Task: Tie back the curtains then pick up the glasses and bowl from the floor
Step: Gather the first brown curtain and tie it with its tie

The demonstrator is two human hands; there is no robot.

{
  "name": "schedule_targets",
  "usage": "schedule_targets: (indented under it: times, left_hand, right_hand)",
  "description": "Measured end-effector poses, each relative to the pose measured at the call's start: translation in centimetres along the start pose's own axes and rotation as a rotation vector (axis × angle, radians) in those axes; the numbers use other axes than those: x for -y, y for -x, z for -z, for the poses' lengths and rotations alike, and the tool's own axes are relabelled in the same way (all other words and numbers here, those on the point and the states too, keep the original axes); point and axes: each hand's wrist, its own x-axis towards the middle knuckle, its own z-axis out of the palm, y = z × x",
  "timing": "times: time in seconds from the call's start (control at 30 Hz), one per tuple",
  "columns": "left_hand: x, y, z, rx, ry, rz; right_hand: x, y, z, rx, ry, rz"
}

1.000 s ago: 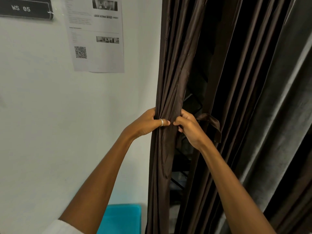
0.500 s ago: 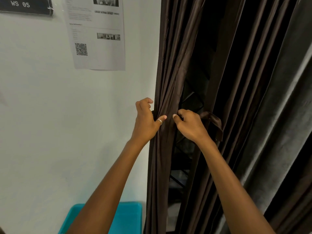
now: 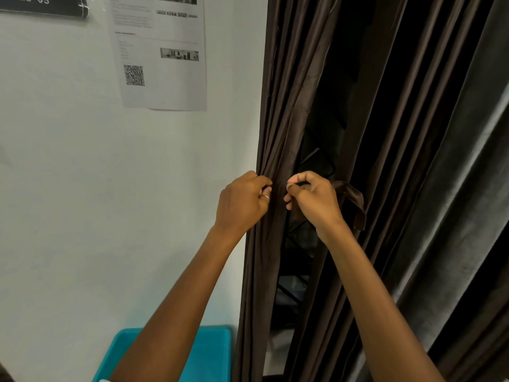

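Observation:
A dark brown curtain (image 3: 281, 111) hangs in gathered folds beside the white wall. My left hand (image 3: 242, 202), with a ring on one finger, grips the curtain's left edge with curled fingers. My right hand (image 3: 314, 199) pinches the folds just to the right, a few centimetres from the left hand. A brown tie-back strap (image 3: 354, 201) loops out behind my right wrist; which hand holds its end is hidden. The glasses and bowl are out of view.
A printed sheet with a QR code (image 3: 162, 53) and a black sign (image 3: 44, 4) hang on the wall. A turquoise bin (image 3: 212, 354) stands below against the wall. A grey curtain (image 3: 454, 216) hangs at the right. A black grille shows through the gap.
My left hand has dropped and curled its raised fingers back onto the curtain's edge. My right hand has stayed at the folds, fingers now more tightly pinched.

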Motion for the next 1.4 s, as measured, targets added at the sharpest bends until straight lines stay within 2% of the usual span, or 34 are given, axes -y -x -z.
schedule_targets:
  times: [0.1,0.27,0.53,0.7,0.8,0.93,1.2,1.33,1.4]
  left_hand:
    - [-0.3,-0.7,0.6,0.071,0.11,0.116]
    - [-1.0,-1.3,2.1,0.177,0.439,0.412]
    - [-0.3,-1.1,2.6,0.338,0.315,0.13]
    - [0.0,-1.0,2.7,0.268,0.292,0.152]
    - [-0.3,-1.3,2.9,0.273,0.324,0.218]
    - [-0.6,-1.7,2.8,0.302,0.349,0.274]
    - [-0.7,-1.8,2.8,0.315,0.347,0.284]
    - [-1.0,-2.0,3.1,0.288,0.04,0.204]
    - [-1.4,-2.1,3.3,0.244,-0.036,0.175]
  right_hand:
    - [0.4,0.3,0.0,0.053,-0.216,-0.127]
    - [0.0,0.3,-0.2,0.061,-0.366,-0.163]
    - [-0.5,0.4,-0.9,0.089,-0.368,-0.117]
    - [-0.7,1.1,-1.5,0.093,-0.375,-0.081]
    - [-1.6,1.7,-2.6,0.084,-0.281,-0.012]
    - [-2.5,2.3,-3.9,0.092,0.059,0.139]
    - [-3.1,2.3,-4.7,-0.073,0.273,0.44]
    - [-3.5,2.1,-5.0,0.024,0.351,0.489]
    - [-3.6,2.0,-5.2,0.045,0.371,0.508]
